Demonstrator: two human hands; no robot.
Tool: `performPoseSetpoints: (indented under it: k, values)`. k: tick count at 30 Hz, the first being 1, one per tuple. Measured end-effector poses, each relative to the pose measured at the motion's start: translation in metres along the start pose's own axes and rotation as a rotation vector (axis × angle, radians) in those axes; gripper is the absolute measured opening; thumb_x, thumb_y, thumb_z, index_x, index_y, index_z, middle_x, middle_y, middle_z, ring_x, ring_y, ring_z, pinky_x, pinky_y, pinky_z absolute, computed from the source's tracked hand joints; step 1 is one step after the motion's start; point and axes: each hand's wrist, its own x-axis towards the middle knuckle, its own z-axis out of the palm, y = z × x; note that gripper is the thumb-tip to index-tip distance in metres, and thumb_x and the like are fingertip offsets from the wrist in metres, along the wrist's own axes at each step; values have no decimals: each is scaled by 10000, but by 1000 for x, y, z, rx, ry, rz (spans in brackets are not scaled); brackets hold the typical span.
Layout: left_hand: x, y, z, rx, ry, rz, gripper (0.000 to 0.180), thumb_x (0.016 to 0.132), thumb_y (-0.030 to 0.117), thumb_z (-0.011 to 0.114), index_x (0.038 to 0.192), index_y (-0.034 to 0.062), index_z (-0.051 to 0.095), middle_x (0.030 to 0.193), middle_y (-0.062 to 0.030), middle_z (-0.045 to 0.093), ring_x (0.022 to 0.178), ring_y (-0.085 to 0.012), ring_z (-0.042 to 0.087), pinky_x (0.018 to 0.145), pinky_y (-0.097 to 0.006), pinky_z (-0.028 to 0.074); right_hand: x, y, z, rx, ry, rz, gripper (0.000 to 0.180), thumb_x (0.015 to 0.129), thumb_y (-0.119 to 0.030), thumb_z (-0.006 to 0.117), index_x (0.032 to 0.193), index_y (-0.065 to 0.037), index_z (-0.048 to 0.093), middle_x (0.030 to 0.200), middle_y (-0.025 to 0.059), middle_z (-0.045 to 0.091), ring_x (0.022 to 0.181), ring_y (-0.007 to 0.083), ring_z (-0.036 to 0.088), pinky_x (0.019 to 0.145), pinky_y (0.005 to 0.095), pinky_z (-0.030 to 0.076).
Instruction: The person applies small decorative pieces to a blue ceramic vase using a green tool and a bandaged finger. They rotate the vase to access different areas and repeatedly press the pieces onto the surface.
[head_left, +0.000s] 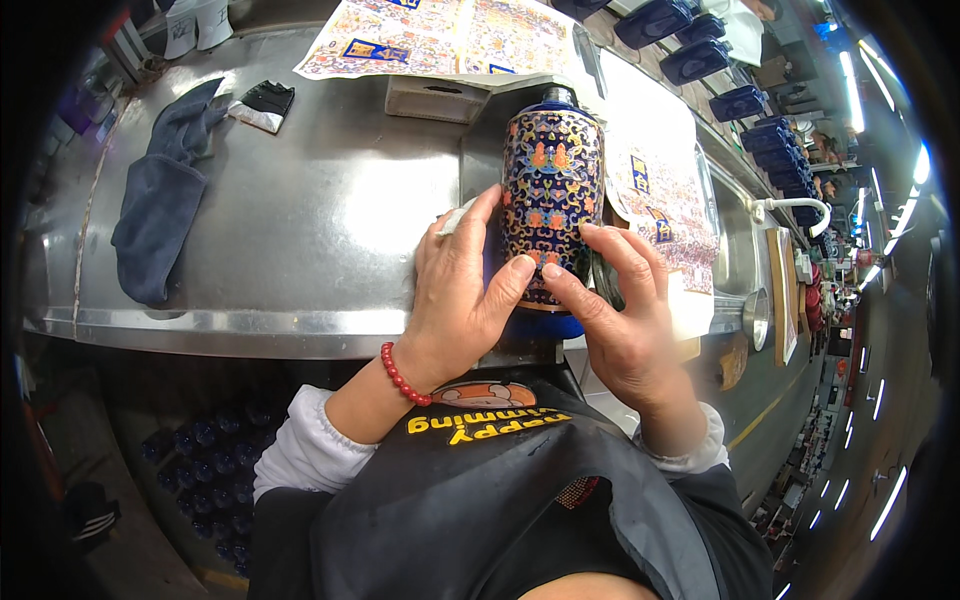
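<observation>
Both hands pressing a patterned wrap onto a blue bottle

The left hand (455, 290) and right hand (615, 320) are clasping the bottle (552, 190) lying on the steel bench (300, 220); uneven thumb pressure risks creasing the wrap.

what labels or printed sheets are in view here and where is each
Patterned label: wrapped round the blue bottle under both hands, dark blue with orange and gold motifs.
Printed sheets: flat at the far table edge, pale with multicoloured patterns.
More sheets: right of the bottle, same pale pattern with blue-and-yellow blocks.
</observation>
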Motion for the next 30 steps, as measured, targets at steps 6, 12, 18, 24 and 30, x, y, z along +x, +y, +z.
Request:
performPoseSetpoints:
  k: [6,12,18,24,30]
  values:
    - [0,0,0,-7,1,-18,658,1007,352,612,1486,-56,417,1398,-225,575,1284,-398,497,1141,-510,302,-1,2,0,6,7,13,506,749,-1,690,1231,-144,747,1386,163,564,1246,387,535,1041,469,478]
    - [0,0,1,25,2,-2,675,1000,359,625,1488,-58,414,1398,-223,575,1283,-397,496,1139,-509,304,-4,3,1,7,11,37,512,755,14,703,1241,-144,744,1380,165,568,1245,393,530,1047,480,469]
    - [0,-1,2,25,3,11,691,1002,376,628,1493,-58,408,1402,-221,572,1289,-395,489,1136,-506,307,-12,4,0,6,18,35,524,740,8,712,1238,-154,749,1385,167,572,1244,395,530,1050,481,468]
    - [-2,-3,0,35,-9,30,731,1004,421,629,1506,-55,394,1412,-216,571,1290,-405,489,1147,-513,295,-18,0,0,37,-13,21,529,734,-4,715,1233,-173,757,1392,160,571,1249,388,535,1047,469,473]
    - [-2,-3,0,44,-18,33,729,1017,431,608,1512,-57,387,1419,-227,569,1306,-410,488,1166,-522,273,-18,-1,1,27,2,35,514,750,-2,714,1232,-174,756,1389,156,568,1250,387,533,1043,466,475]
